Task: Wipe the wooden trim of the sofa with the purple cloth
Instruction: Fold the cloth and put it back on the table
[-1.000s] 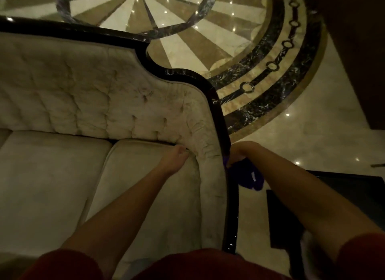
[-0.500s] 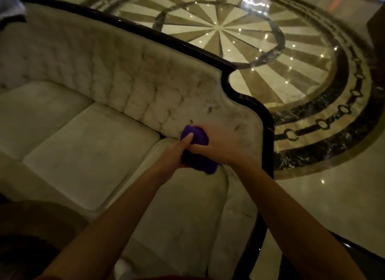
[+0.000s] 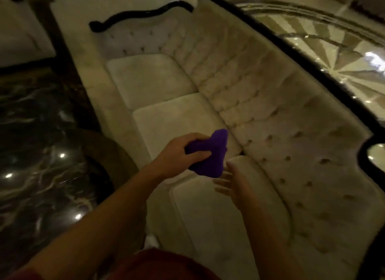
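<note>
Dim room, frame blurred by motion. Marble floor (image 3: 37,175) fills the left side: dark, veined, with small bright light reflections. A paler patterned section with radiating wedges shows in the upper right corner.

Sofa (image 3: 260,104): cream, button-tufted back, runs diagonally from upper centre down to the lower right. Three seat cushions visible, the farthest in the upper middle, the nearest under the forearms at lower centre.

Wooden trim (image 3: 312,71): dark, glossy, follows the top edge of the sofa back from top centre down the right side, dipping into a notch at the right edge of the frame. A second curved dark piece caps the far armrest in the upper left-centre.

Red clothing at the bottom edge, centre and left.

Left hand (image 3: 177,154): middle of the frame, forearm entering from lower left. Fingers clenched around the purple cloth (image 3: 210,156), thumb pressed on top of it.

Purple cloth: bunched, one corner sticking up, the rest hanging below the fist. It sits over the seat cushions, well apart from the trim and not touching the sofa as far as can be told.

Right hand (image 3: 237,184): just below and right of the cloth, palm turned toward it, fingers spread and loose, grasping nothing. Whether its fingertips touch the cloth cannot be told through the blur.
</note>
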`<action>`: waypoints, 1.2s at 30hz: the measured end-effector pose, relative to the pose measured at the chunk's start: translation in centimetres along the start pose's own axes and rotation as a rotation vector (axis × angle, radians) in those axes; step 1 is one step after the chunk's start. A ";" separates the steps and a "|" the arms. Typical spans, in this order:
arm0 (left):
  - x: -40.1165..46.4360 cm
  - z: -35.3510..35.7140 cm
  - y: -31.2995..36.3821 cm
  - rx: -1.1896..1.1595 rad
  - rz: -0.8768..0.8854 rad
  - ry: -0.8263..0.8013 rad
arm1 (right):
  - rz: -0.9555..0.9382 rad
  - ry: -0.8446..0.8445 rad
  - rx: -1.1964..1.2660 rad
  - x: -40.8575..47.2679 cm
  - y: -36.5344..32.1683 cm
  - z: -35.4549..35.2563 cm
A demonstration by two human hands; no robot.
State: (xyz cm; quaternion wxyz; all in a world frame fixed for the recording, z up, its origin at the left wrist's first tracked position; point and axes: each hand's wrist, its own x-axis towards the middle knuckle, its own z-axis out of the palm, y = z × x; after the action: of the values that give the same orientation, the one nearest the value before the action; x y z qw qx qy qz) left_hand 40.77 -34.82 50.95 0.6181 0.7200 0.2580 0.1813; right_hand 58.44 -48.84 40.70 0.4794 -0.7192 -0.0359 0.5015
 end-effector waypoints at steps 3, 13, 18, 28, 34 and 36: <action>-1.2 -6.3 -1.4 0.233 0.107 0.049 | 0.137 -0.245 0.032 1.2 1.2 7.6; -2.4 -18.7 -5.1 0.448 0.087 0.087 | 0.173 -0.865 0.239 5.3 -5.4 22.9; -2.6 -23.9 -6.8 0.492 0.010 0.134 | 0.138 -0.857 0.330 8.2 -8.2 29.2; -1.8 -32.2 -8.3 0.361 -0.299 0.864 | 0.251 -0.925 -0.371 14.7 -15.6 40.7; -1.9 -35.3 -11.0 -0.125 -0.319 1.251 | 0.368 -0.878 -0.602 17.9 -15.3 45.8; -1.7 -36.5 -12.5 -0.195 -0.317 1.318 | 0.445 -0.909 -0.615 17.9 -14.5 47.8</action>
State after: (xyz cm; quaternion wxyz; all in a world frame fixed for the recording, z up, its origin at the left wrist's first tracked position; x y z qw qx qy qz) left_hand 16.38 -5.51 44.92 0.4132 0.3541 0.6650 0.5115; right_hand 37.36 -0.24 37.17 0.0687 -0.5285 -0.2299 0.8143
